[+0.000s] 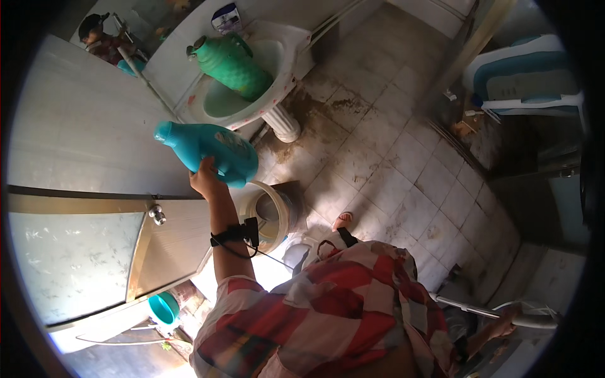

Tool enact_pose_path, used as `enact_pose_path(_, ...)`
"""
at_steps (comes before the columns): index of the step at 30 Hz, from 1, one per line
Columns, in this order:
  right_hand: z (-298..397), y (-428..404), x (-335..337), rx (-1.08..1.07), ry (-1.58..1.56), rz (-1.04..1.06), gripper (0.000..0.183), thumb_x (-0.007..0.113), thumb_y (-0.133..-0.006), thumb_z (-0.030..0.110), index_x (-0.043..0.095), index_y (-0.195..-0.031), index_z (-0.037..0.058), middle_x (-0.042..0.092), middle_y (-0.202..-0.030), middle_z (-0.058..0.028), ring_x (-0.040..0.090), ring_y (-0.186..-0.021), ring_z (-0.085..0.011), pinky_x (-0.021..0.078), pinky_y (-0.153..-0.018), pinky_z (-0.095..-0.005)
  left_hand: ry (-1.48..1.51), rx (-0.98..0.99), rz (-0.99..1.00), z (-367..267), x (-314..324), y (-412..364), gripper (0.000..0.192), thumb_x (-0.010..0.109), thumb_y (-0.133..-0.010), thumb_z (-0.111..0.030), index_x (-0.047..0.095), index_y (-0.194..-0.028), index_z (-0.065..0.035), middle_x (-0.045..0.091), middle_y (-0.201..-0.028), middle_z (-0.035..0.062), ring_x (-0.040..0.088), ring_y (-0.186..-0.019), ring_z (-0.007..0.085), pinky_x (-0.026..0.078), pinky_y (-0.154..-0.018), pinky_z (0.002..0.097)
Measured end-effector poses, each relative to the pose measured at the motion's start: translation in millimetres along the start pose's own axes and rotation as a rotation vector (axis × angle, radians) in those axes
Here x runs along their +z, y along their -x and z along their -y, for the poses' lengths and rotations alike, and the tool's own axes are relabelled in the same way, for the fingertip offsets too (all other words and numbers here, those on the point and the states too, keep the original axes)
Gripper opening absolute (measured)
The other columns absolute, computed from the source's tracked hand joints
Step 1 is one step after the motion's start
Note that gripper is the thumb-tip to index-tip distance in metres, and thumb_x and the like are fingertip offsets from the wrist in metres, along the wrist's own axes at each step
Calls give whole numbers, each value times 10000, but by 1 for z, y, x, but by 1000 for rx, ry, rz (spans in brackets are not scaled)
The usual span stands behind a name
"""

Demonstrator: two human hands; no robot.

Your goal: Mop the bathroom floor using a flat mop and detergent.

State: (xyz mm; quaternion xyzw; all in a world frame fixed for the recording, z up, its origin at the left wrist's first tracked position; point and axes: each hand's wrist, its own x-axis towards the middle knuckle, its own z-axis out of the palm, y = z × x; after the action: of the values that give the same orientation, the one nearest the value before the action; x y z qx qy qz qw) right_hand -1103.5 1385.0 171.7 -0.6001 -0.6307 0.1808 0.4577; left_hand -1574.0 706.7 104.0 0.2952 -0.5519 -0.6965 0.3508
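My left hand is closed on the handle of a teal plastic bottle with a ribbed cap and a label. The bottle lies nearly sideways in the air, in front of the pedestal sink. A green thermos jug leans in the sink's basin. Far to the lower right, my right hand grips a pale pole or tube with a thicker end; what it belongs to cannot be told. A black strap with a small device and cable is on my left forearm.
Round buckets stand on the tiled floor below the bottle. A door with a round knob is at left. A folded blue and white plastic tub stands at upper right. A small packet lies behind the sink. Brown dirt marks the tiles.
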Motion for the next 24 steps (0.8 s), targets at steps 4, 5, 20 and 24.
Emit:
enact_pose_path(4,14,5,13,-20,167,-8,408,614,-782,426,675,-904,42,648,-797,-95,592,-756,-207,478,-691,-362,-35,14,-9,-12,-7,-5,106,598,-627,26,555,-711,-23,500,-607,11,432,-507,106,334,-501,246)
enact_pose_path(5,19,8,18,2,157,-9,395,628,-757,405,666,-841,21,633,-770,-93,577,-730,-208,465,-668,-365,-38,13,-13,-14,-6,-7,106,598,-627,26,555,-711,-23,500,-607,11,432,-507,106,334,-501,246)
enact_pose_path(20,16,7,36,30,249,129,464,639,-756,479,691,-739,18,648,-701,-73,597,-657,-176,474,-664,-367,-111,140,-52,-21,6,-61,54,601,-640,-26,548,-627,-29,469,-546,3,431,-517,104,326,-505,265)
enact_pose_path(24,-4,-1,23,-60,207,35,501,626,-758,499,681,-733,1,645,-704,-84,591,-656,-185,467,-659,-372,-99,184,-65,-14,22,-102,54,615,-647,-32,567,-671,-22,493,-583,5,453,-536,108,342,-506,272)
